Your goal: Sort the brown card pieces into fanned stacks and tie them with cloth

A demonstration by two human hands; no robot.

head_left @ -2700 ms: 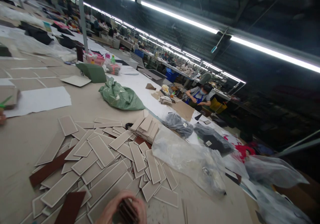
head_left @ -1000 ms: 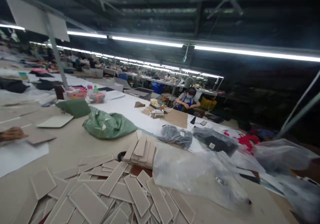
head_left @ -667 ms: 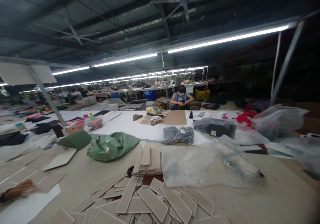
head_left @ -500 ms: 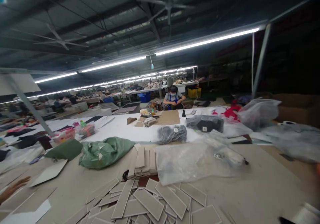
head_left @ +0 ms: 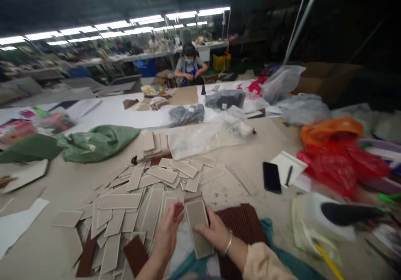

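Both hands, absent from the preceding frame, are now in view at the lower centre; the head camera has tilted downward. Right hand (head_left: 216, 232): the thumb presses on the face of a white-edged beige panel (head_left: 197, 225), and the other fingers wrap its right edge, gripping it. The panel is held tilted between the two hands. Left hand (head_left: 167, 234): the fingers are extended, slightly curled and unclenched, just beside the panel's left edge; contact cannot be confirmed.

Left of and beyond the left fingers lies a loose pile of similar panels (head_left: 120, 200), with brown strips (head_left: 135, 253) among them. Immediately right of the right fingers is a stack of dark-brown strips (head_left: 242, 225).

Containers: farther right of the right fingers stands a blurred white plastic container (head_left: 308, 221) with a black-handled object at its mouth. Beyond it lies a red plastic bag (head_left: 341, 167); its contents are indistinct. Ahead of the fingers, past a clear plastic bag (head_left: 200, 140), two clear-wrapped dark bundles (head_left: 184, 115) (head_left: 219, 99) each bear a white label; the writing is illegible. A black smartphone (head_left: 272, 177) lies ahead and right of the right fingers.
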